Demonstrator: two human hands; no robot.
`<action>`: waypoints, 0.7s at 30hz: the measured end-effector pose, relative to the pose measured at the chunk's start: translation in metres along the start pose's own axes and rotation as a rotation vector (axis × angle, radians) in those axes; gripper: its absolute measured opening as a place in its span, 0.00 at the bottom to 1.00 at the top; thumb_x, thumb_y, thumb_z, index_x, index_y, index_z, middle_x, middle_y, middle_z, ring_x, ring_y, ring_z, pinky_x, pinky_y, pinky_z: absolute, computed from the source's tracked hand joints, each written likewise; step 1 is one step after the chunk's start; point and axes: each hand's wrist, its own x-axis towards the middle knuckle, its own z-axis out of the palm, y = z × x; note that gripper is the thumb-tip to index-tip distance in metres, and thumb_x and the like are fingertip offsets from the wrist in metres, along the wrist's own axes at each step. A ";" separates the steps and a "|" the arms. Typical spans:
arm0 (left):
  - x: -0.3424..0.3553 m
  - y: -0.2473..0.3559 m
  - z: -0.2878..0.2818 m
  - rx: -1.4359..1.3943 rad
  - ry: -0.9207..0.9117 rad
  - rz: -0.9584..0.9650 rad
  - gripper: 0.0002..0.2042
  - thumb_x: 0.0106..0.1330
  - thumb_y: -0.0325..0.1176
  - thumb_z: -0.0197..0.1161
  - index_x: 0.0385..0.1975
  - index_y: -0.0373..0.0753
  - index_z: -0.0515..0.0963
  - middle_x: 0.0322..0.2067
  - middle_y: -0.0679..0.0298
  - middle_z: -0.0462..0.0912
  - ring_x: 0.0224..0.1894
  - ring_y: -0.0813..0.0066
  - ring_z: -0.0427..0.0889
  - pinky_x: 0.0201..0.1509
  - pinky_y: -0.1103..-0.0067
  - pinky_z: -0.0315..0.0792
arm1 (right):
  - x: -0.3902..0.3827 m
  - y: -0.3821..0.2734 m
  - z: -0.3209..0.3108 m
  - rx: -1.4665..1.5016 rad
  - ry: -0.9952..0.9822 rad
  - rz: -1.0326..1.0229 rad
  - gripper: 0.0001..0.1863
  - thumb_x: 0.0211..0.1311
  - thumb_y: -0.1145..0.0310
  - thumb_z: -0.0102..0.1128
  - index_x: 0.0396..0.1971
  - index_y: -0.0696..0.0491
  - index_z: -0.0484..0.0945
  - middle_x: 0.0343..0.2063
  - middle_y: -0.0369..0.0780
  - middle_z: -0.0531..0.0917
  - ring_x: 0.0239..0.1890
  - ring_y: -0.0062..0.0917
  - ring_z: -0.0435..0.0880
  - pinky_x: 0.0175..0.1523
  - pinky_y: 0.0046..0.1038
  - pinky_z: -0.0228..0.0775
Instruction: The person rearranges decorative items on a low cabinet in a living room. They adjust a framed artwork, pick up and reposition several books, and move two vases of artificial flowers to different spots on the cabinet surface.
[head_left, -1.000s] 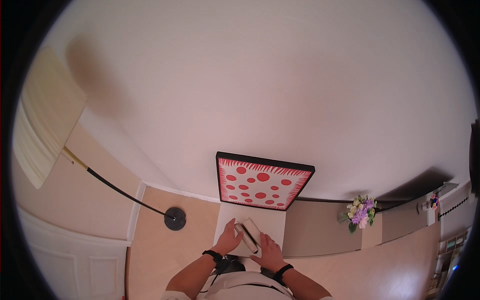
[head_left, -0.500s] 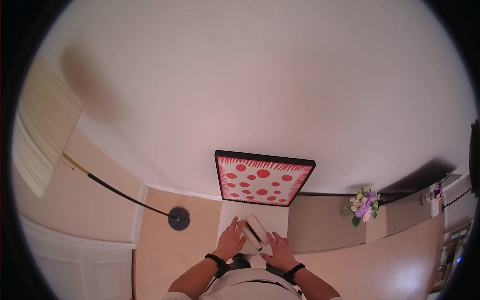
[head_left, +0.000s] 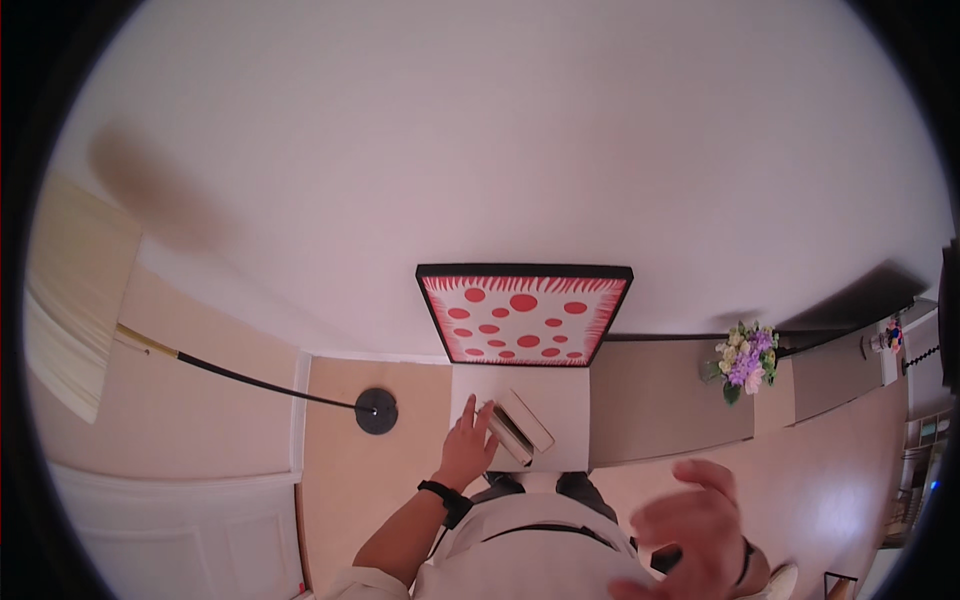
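Note:
On the white cabinet top (head_left: 570, 400) lies a small pale case (head_left: 538, 428), set at a slant. A dark strip shows along the gap between its two pale parts; I cannot make out what it is. My left hand (head_left: 468, 450) rests at the case's left side with its fingers stretched out, the fingertips at the edge. Away from the case, my right hand (head_left: 695, 525) is raised at the lower right. It is blurred, its fingers bent but apart, and nothing shows in it. Both wrists carry black bands.
Behind the case, a black-framed picture with red dots (head_left: 522, 305) leans against the wall. A floor lamp's round base (head_left: 376, 411) stands at left, its pale shade (head_left: 80, 290) further left. A flower bouquet (head_left: 745, 365) sits on the long low cabinet (head_left: 670, 400) at right.
My right hand has left the case's right side and moved right and up toward the camera. My left hand stays by the case. The whole view has shifted slightly.

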 end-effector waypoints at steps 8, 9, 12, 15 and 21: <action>-0.013 0.012 0.011 0.022 0.060 -0.125 0.32 0.60 0.35 0.62 0.65 0.40 0.59 0.64 0.37 0.57 0.53 0.42 0.74 0.54 0.61 0.73 | 0.017 -0.001 -0.034 0.338 -0.074 -0.410 0.37 0.45 0.77 0.64 0.48 0.13 0.72 0.35 0.37 0.74 0.31 0.29 0.77 0.52 0.46 0.70; -0.015 0.016 0.012 0.029 0.061 -0.146 0.33 0.59 0.36 0.62 0.66 0.41 0.58 0.64 0.37 0.56 0.52 0.42 0.74 0.53 0.60 0.73 | 0.015 0.002 -0.036 0.388 -0.104 -0.413 0.37 0.45 0.78 0.63 0.48 0.13 0.72 0.35 0.37 0.74 0.31 0.29 0.77 0.52 0.46 0.70; -0.015 0.027 0.016 0.027 0.085 -0.193 0.34 0.59 0.35 0.63 0.66 0.40 0.56 0.65 0.37 0.56 0.52 0.42 0.74 0.53 0.61 0.73 | 0.014 0.008 -0.052 0.472 -0.206 -0.391 0.36 0.45 0.80 0.61 0.46 0.16 0.74 0.35 0.37 0.75 0.30 0.28 0.77 0.51 0.44 0.70; -0.019 0.030 0.017 0.013 0.131 -0.243 0.35 0.59 0.35 0.63 0.66 0.39 0.56 0.65 0.38 0.55 0.53 0.42 0.73 0.54 0.61 0.73 | 0.015 0.008 -0.064 0.600 -0.241 -0.271 0.34 0.43 0.81 0.60 0.43 0.19 0.77 0.35 0.37 0.75 0.30 0.28 0.78 0.50 0.43 0.71; -0.016 0.034 0.018 0.027 0.144 -0.261 0.31 0.61 0.32 0.58 0.66 0.40 0.58 0.65 0.40 0.56 0.56 0.42 0.71 0.57 0.59 0.70 | 0.019 0.015 -0.075 0.658 -0.267 -0.375 0.34 0.41 0.82 0.59 0.43 0.22 0.78 0.36 0.38 0.76 0.31 0.29 0.79 0.49 0.44 0.71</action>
